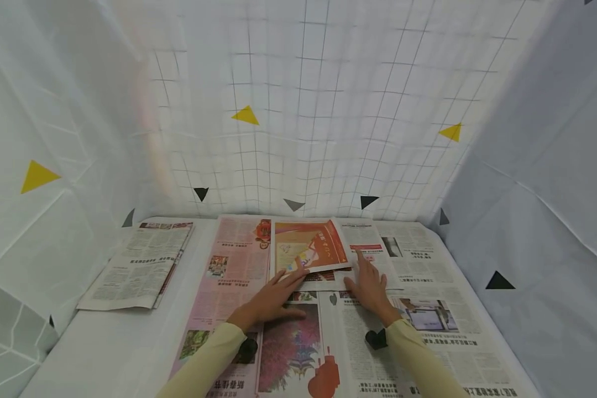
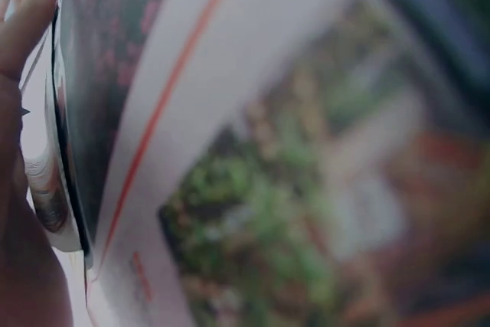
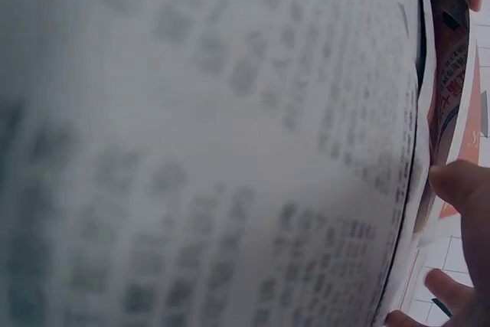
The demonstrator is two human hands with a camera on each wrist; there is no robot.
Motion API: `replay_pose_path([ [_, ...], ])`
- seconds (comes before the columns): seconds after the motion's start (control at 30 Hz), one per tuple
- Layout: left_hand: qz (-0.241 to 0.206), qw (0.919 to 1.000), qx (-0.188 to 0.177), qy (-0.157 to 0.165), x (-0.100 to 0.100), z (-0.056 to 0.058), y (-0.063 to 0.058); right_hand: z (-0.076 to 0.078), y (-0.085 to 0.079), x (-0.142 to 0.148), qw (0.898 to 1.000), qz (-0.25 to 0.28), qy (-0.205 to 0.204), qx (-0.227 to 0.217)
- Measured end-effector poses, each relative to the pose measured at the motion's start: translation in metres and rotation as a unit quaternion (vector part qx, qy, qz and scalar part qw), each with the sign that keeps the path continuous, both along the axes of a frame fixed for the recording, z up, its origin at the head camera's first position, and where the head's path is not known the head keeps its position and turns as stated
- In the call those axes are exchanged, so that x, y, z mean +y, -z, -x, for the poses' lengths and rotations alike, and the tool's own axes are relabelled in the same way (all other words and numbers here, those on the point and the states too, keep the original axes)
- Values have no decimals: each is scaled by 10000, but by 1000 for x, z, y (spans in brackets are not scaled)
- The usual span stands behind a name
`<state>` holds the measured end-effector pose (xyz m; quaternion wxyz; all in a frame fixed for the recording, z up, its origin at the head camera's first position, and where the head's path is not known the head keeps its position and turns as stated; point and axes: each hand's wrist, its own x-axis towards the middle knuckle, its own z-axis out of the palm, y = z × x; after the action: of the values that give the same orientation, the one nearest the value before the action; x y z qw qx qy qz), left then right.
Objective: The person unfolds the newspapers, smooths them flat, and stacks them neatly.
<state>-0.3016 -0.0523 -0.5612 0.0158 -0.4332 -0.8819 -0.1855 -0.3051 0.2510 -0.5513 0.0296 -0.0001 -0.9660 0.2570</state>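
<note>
Pale sleeves (image 1: pixel 206 356) lie before the orange page (image 1: pixel 303 235), left hand (image 1: pixel 271 301) at its near edge, right hand (image 1: pixel 371 288) beside it, both spread open, likely for steadying.

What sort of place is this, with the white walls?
Maybe a small work booth set up for recording: white sheeting surrounds a white table spread with newspapers, and yellow triangles and black triangles, possibly camera markers, dot the sheeting.

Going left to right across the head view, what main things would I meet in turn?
Yellow triangle on the left wall, folded newspaper, left hand, right hand, large black triangle on the right wall.
</note>
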Motion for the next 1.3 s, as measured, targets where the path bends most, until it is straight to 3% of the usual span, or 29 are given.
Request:
replay_pose_path([
  [0.23,17,9999,-42,137,3,-2,2,2,-2,-1,9979,-110,235,599],
  [0.47,17,9998,-81,156,2,-3,3,1,1,0,9962,161,179,840],
  [0.67,-59,9992,-342,195,3,-3,2,-3,0,1,9926,140,-14,1205],
  [0.93,-410,9981,-325,320,3,-1,5,-2,5,2,9924,-47,-236,1204],
  [1.3,-563,9968,-358,436,6,-6,6,-4,4,0,9907,-84,27,1358],
])
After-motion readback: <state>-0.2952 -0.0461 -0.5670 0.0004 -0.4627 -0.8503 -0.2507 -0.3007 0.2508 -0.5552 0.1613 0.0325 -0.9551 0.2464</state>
